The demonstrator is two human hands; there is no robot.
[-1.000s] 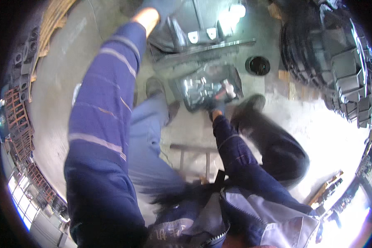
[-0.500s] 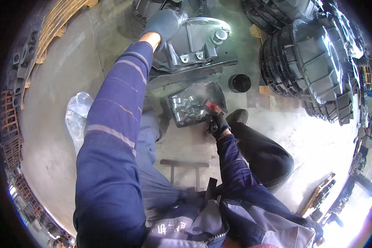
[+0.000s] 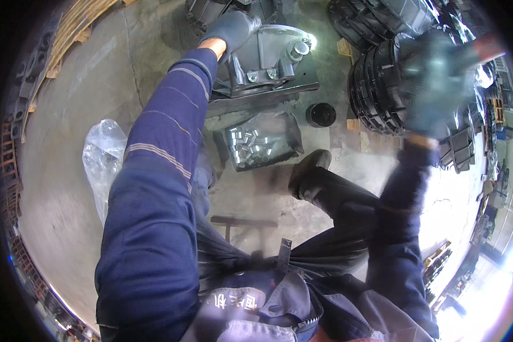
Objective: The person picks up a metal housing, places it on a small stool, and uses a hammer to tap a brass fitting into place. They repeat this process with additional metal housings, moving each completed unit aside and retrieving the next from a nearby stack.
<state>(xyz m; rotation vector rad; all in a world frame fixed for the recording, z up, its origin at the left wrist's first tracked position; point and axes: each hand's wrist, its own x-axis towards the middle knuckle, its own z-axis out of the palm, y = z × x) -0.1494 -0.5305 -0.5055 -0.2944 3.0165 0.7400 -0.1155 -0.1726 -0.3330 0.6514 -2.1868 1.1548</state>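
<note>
My left hand (image 3: 231,31), in a dark glove, is closed at the upper left edge of a dark metal casting (image 3: 271,51); what its fingers hold is hidden. A bright round metal end (image 3: 300,49) stands out of a boss on the casting's right side. My right hand (image 3: 436,85), gloved and smeared by motion, is raised at the far right in front of the stacked castings. It grips a blurred tool with a red end (image 3: 487,48), whose kind I cannot make out. Between my legs lies a tray (image 3: 285,128) with several short silver metal sleeves (image 3: 248,145).
A black round can (image 3: 321,114) stands right of the tray. Large ribbed black castings (image 3: 376,85) are stacked at the right. Clear plastic sheeting (image 3: 104,154) lies on the floor at left. A wooden pallet (image 3: 68,43) edges the far left.
My right hand has swung from beside the tray up and out to the far right, taking the red-ended tool along. My left hand stays at the casting. My right leg has shifted.
</note>
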